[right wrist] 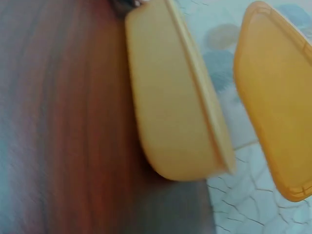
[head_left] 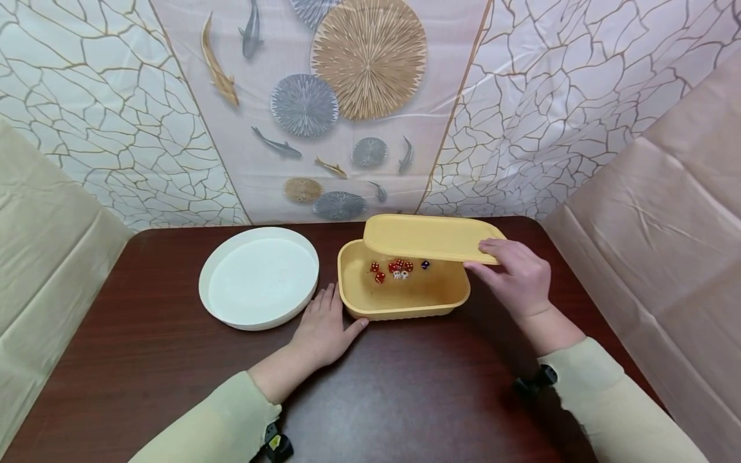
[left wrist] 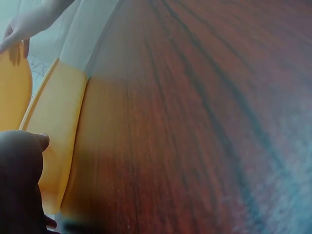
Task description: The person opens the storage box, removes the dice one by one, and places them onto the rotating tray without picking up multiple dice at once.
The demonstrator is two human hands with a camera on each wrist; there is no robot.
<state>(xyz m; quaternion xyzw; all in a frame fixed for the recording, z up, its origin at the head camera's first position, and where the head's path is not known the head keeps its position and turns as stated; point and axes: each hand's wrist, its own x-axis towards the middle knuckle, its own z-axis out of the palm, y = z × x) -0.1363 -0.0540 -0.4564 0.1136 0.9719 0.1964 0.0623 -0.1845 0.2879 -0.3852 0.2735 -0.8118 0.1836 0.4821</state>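
Note:
A yellow plastic box [head_left: 399, 301] stands right of centre on the table. On its floor lie several red dice [head_left: 379, 278], white dice [head_left: 404, 274] and a dark blue die [head_left: 425, 264]. My right hand [head_left: 518, 276] pinches the right end of the yellow lid [head_left: 425, 236], holding it raised over the box's far side. In the right wrist view the lid [right wrist: 278, 97] hangs apart from the box wall [right wrist: 170, 97]. My left hand [head_left: 321, 334] lies at the box's left end, fingers extended along it and thumb [left wrist: 41, 141] against the front wall.
A round white tray [head_left: 260, 276] with a low rim stands left of the box, close to my left fingers. The dark brown table [head_left: 145, 360] ends at a patterned cloth backdrop [head_left: 220, 154], with beige cloth [head_left: 654, 206] along the sides.

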